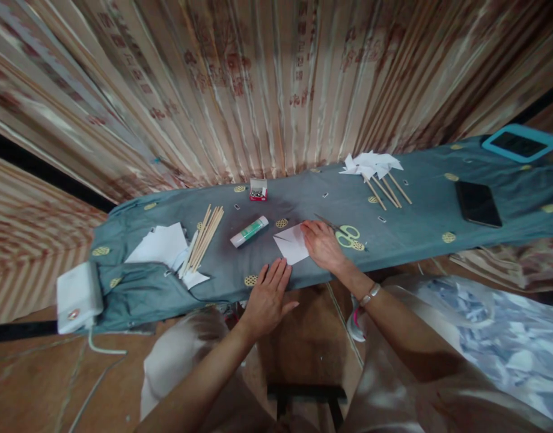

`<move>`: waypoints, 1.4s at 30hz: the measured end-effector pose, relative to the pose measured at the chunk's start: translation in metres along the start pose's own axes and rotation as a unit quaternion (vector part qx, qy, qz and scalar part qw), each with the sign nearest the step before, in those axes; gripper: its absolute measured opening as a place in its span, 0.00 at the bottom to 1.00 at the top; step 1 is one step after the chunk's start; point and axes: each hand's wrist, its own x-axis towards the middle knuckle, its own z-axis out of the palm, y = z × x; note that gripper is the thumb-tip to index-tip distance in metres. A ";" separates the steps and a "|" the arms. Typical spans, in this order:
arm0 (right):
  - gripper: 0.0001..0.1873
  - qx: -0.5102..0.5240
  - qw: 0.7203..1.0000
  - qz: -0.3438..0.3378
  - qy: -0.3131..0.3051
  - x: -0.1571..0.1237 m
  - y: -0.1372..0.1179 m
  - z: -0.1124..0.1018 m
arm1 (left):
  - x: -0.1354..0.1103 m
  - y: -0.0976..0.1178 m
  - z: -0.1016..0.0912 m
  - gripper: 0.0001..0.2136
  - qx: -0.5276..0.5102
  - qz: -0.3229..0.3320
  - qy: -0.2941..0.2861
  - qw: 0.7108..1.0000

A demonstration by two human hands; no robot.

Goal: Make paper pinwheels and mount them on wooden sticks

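Note:
A white square of paper (291,245) with a slit at its left corner lies on the cloth in front of me. My right hand (322,246) has its fingers bent together on the paper's right edge. At the lower edge rests my left hand (270,294), fingers stretched out and thumb apart. Left of the paper is a glue stick (249,231), green and white. Scissors (347,236) with pale green handles lie just beyond my right hand, which partly covers them. Behind stands a small opened red box (258,191) of shiny metal pieces.
Thin wooden sticks (207,237) and white paper sheets (161,245) lie to the left. Paper pinwheels (371,163) on sticks sit at the back right. Farther right are a dark phone (478,204) and a blue-framed device (520,143). A white box (78,297) with a cable hangs at the left edge.

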 end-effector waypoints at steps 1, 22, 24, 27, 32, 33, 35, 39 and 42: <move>0.23 0.002 1.000 -0.002 0.005 0.000 0.001 0.002 | -0.005 0.000 0.001 0.33 -0.011 0.001 0.012 1.000; 0.18 0.314 0.944 0.056 0.080 0.025 -0.025 -0.007 | 0.043 -0.117 -0.032 0.11 -0.290 -0.307 0.213 0.881; 0.16 0.452 0.884 0.114 0.048 0.029 -0.036 -0.004 | 0.048 -0.110 -0.038 0.12 -0.435 -0.338 0.228 0.803; 0.17 0.667 0.722 0.183 -0.006 0.036 -0.054 -0.002 | 0.053 -0.095 -0.045 0.16 -0.635 -0.339 0.208 0.662; 0.19 0.802 0.556 0.205 -0.076 0.044 -0.076 -0.008 | 0.056 -0.073 -0.050 0.21 -0.756 -0.337 0.132 0.546; 0.19 0.808 0.547 0.208 -0.071 0.045 -0.077 -0.010 | 0.056 -0.071 -0.051 0.21 -0.768 -0.338 0.121 0.530; 0.18 0.814 0.537 0.218 -0.051 0.047 -0.076 -0.013 | 0.056 -0.069 -0.052 0.22 -0.774 -0.337 0.111 0.525; 0.15 0.836 0.483 0.260 0.004 0.052 -0.061 -0.021 | 0.053 -0.075 -0.046 0.19 -0.707 -0.320 0.126 0.617; 0.12 0.861 0.427 0.277 0.007 0.052 -0.049 -0.029 | 0.051 -0.087 -0.035 0.14 -0.527 -0.291 0.164 0.781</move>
